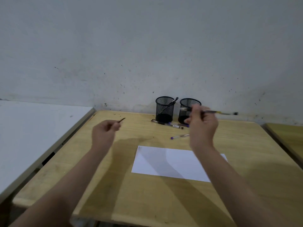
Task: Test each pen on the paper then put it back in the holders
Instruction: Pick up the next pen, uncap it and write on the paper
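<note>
Head camera, looking down over both bare forearms: the right hand (202, 126) is raised above the desk with its fingers closed around a thin pen (211, 111), held roughly level and blurred, its barrel running out to the right past the knuckles and its other end showing just left of the fingers, in front of the right holder (188, 110). The left hand (105, 131) is curled shut over a small dark cap (121, 120) that pokes out between thumb and forefinger, held well apart from the pen. Beyond the hands, two black mesh holders stand side by side at the far edge of the desk, close to the wall; the left holder (164, 108) has one dark pen (170, 104) leaning in it, and whether the right one holds anything I cannot tell. Several loose pens (170, 125) lie on the wood right in front of the holders, and one clear pen with a purple cap (178, 137) lies a little nearer, between the holders and the paper. The white sheet of paper (157, 161) lies flat near the middle of the desk, partly under the right forearm. The wooden desk (131, 194) is pale yellow with dark specks at its far left corner. A white table (32, 128) stands to the left, another wooden surface (288, 135) to the right, and a stained grey wall (147, 46) rises behind.
</note>
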`<state>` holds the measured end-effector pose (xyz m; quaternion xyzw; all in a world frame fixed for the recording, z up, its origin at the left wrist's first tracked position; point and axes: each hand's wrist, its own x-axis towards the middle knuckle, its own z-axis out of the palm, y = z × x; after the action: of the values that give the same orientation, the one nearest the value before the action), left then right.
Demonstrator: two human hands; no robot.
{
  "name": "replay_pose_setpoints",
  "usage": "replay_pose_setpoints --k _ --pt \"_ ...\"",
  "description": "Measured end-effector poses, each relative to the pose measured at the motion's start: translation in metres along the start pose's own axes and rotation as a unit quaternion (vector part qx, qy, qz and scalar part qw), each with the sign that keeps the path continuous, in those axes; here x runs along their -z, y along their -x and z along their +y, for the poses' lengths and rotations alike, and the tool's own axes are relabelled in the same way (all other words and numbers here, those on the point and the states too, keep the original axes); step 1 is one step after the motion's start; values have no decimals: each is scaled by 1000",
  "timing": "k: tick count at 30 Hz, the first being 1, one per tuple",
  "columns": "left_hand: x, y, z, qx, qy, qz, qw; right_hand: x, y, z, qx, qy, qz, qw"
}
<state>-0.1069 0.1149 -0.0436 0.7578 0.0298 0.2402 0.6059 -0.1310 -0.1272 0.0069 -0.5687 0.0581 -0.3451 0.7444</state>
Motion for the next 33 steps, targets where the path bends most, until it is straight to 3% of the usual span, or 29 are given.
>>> replay_pose_setpoints --k 5,13,20,23,26,29,33 --pt "15 -4 -15 -12 -141 -33 989 6 -1 -6 -16 -14 -41 999" --pt "-22 7 -36 5 -190 -113 975 7 25 16 -72 8 -72 995" --pt "-24 7 -42 7 -218 -132 967 16 27 24 -98 42 -62 992" --pt "-23 13 -35 -22 -187 -97 977 17 29 29 -105 40 -73 991" --pt "-20 31 -26 -74 -178 -129 973 18 30 34 -114 58 -96 987" --pt "-11 49 -27 -141 -211 -229 940 15 31 38 -130 82 -126 980" --pt "-2 56 -38 -153 -359 -353 851 5 35 49 -141 109 -174 968"
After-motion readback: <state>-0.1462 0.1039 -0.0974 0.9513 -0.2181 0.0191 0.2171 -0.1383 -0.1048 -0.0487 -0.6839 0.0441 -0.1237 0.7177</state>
